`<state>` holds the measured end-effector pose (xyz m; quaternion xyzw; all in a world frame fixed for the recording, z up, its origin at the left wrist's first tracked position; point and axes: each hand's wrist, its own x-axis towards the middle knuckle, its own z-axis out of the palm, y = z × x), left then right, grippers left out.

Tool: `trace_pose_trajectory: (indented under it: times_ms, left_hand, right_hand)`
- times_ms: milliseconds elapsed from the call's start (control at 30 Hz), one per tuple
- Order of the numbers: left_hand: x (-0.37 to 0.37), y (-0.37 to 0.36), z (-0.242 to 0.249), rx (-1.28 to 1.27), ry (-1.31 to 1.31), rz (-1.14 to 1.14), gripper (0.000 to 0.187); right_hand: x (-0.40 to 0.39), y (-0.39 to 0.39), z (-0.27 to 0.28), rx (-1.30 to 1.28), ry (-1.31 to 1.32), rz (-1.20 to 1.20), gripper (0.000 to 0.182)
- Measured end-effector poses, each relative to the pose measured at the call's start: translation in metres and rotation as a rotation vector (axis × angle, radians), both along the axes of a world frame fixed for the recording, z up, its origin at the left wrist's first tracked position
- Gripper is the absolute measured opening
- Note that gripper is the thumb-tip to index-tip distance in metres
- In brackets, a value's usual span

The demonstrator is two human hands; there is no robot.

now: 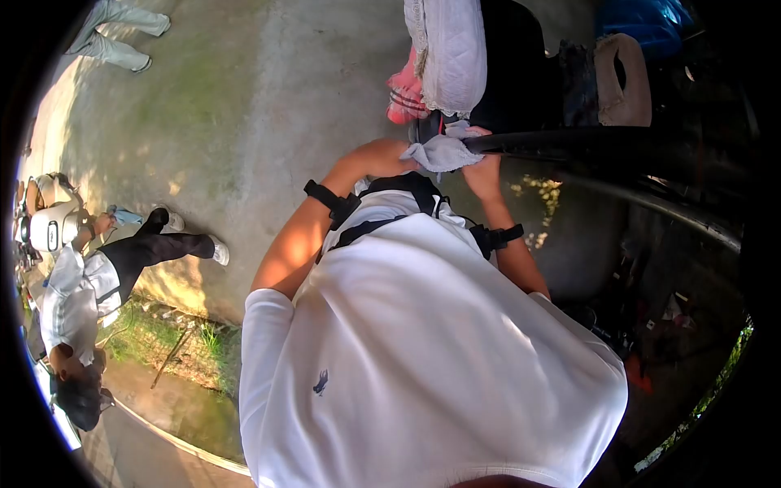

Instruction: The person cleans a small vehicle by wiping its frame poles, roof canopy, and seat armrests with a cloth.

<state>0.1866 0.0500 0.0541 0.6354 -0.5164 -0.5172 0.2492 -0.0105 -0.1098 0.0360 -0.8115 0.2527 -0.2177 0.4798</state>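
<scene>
A pale grey cloth (443, 154) is bunched up between my two hands, beside the end of a long black bar (561, 141). My left hand (392, 158) closes on the cloth's left side, its fingers partly hidden. On the other side, my right hand (482, 163) is closed round the cloth's right end, close to the bar. Just beyond the hands hang a white quilted cover (454, 61) with a frilled edge and a pink cloth piece (407, 91) with dark stripes.
At left a person in a white top (69, 293) bends with a blue cloth (124, 216) near a white-fronted vehicle (54, 229). Another person's legs (122, 49) show at top left. A beige piece with a hole (612, 81) and blue plastic (643, 24) lie at upper right.
</scene>
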Motion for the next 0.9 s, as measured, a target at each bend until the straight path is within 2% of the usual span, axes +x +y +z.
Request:
trace_pose_trajectory:
  times_ms: [33, 67, 133, 167, 200, 233, 300, 367, 467, 600, 667, 833, 900]
  left_hand:
    - [0.002, -0.003, 0.018, 0.001, -0.001, 0.007, 0.038]
    - [-0.001, -0.006, 0.039, -0.201, 0.068, 0.112, 0.036]
    - [-0.009, -0.015, 0.079, -0.536, 0.12, 0.315, 0.036]
    - [-0.013, -0.02, 0.099, -0.669, 0.101, 0.412, 0.039]
    - [-0.018, -0.02, 0.124, -0.707, 0.2, 0.451, 0.045]
    - [-0.022, -0.021, 0.146, -0.745, 0.297, 0.488, 0.052]
    - [-0.026, -0.03, 0.175, -1.241, 0.094, 0.452, 0.07]
    - [-0.029, -0.046, 0.197, -1.537, 0.045, 0.383, 0.086]
    - [-0.036, -0.049, 0.207, -1.37, 0.069, 0.424, 0.088]
    - [-0.048, -0.075, 0.167, -1.255, 0.114, 0.438, 0.097]
    - [-0.046, -0.079, 0.154, -1.009, 0.211, 0.358, 0.103]
    - [-0.038, -0.08, 0.115, -0.804, 0.239, 0.269, 0.107]
    - [-0.036, -0.084, 0.091, -0.644, 0.163, 0.179, 0.109]
  right_hand:
    - [0.003, 0.005, 0.015, 0.087, -0.073, -0.047, 0.053]
    - [0.007, 0.009, 0.033, 0.178, -0.143, -0.094, 0.055]
    - [0.012, 0.007, 0.079, 0.115, -0.19, -0.091, 0.06]
    - [0.015, 0.005, 0.104, -0.017, -0.253, -0.077, 0.062]
    - [0.02, 0.01, 0.134, -0.029, -0.367, -0.077, 0.063]
    - [0.024, 0.009, 0.158, -0.201, -0.416, -0.106, 0.065]
    - [0.022, 0.005, 0.188, -0.353, -0.436, -0.179, 0.066]
    - [0.027, 0.001, 0.197, -0.38, -0.522, -0.242, 0.066]
    - [0.035, 0.001, 0.185, -0.359, -0.57, -0.313, 0.067]
    - [0.041, 0.005, 0.158, -0.306, -0.582, -0.346, 0.069]
    - [0.041, 0.005, 0.147, -0.277, -0.579, -0.35, 0.07]
    - [0.033, 0.009, 0.11, -0.167, -0.484, -0.336, 0.07]
    - [0.03, 0.008, 0.089, -0.032, -0.412, -0.287, 0.07]
